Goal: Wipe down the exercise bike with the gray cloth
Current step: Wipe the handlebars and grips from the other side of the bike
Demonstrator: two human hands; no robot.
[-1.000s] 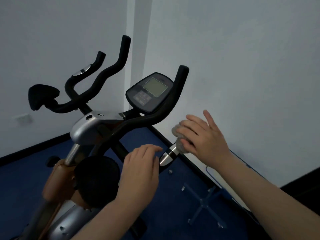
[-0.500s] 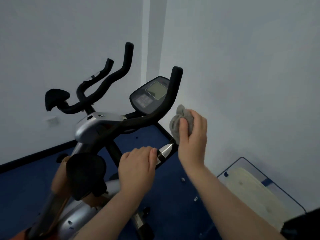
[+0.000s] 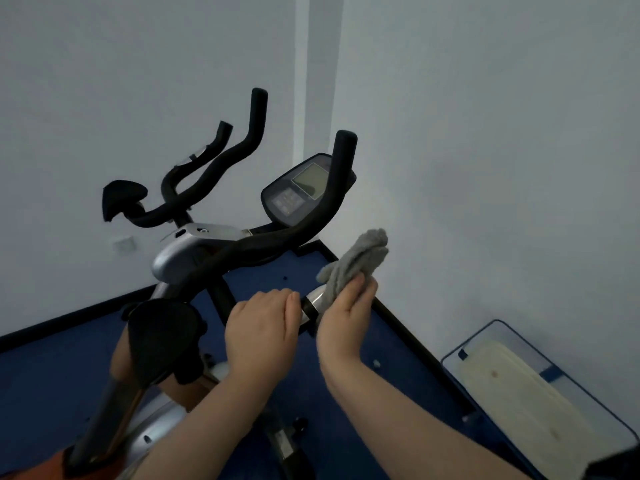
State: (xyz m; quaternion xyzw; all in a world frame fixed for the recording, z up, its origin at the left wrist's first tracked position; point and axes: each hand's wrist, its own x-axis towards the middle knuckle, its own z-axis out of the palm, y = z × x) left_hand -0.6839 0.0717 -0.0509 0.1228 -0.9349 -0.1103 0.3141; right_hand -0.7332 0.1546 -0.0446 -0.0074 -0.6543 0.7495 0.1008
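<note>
The exercise bike (image 3: 187, 251) stands in the room's corner, with black handlebars and a console (image 3: 298, 192) at the top. My left hand (image 3: 259, 327) grips the near end of the right handlebar, just behind its silver end cap (image 3: 317, 299). My right hand (image 3: 343, 320) holds the gray cloth (image 3: 360, 261) beside that cap, fingers curled round the cloth's lower part. The cloth's upper part sticks up loose above my fingers. A black arm pad (image 3: 162, 341) sits left of my left hand.
White walls close in behind and to the right of the bike. The floor (image 3: 388, 375) is dark blue with a black skirting strip. A clear bin with a pale lining (image 3: 540, 403) lies on the floor at the lower right.
My right hand has dropped and turned, bringing the cloth down next to the silver end cap. The left hand has kept its grip on the bar. The view has shifted slightly.
</note>
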